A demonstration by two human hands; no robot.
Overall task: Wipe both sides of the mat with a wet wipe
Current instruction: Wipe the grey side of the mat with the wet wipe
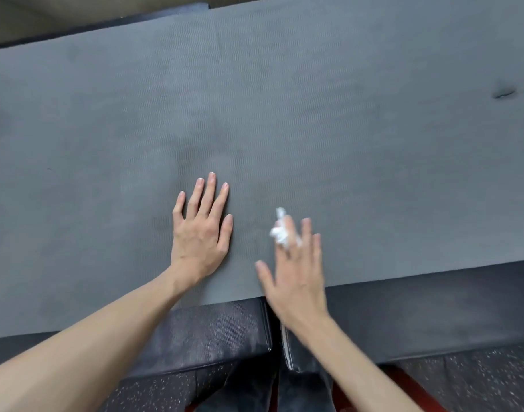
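- Left hand [201, 230]: flat, palm down on the mat [284, 114], fingers straight and slightly fanned, thumb out to the side. Forearm comes in from the lower left corner of the view.
- Right hand [295, 269]: just beside the left, fingers extended and loosely spread over the mat's near edge; blurred. Forearm comes in from the lower right.
- Wet wipe [280, 231]: white, crumpled, tucked under or between the right hand's first fingers, bunched at the fingertips with one twist poking forward. Straight fingers press it to the mat; whether any finger curls round it, cannot tell through the blur.
- Mat: grey, fine wavy texture, spread wide and flat across most of the view. Both hands sit near the middle of its near edge, the wipe touching its surface a little in from that edge.
- Dark scuff [504, 93] near the mat's far right edge, well apart from both hands.
- Dark padded bench [433, 307] carries the mat; its near edge shows below the mat's near edge.
- Speckled floor [477, 382] beneath.
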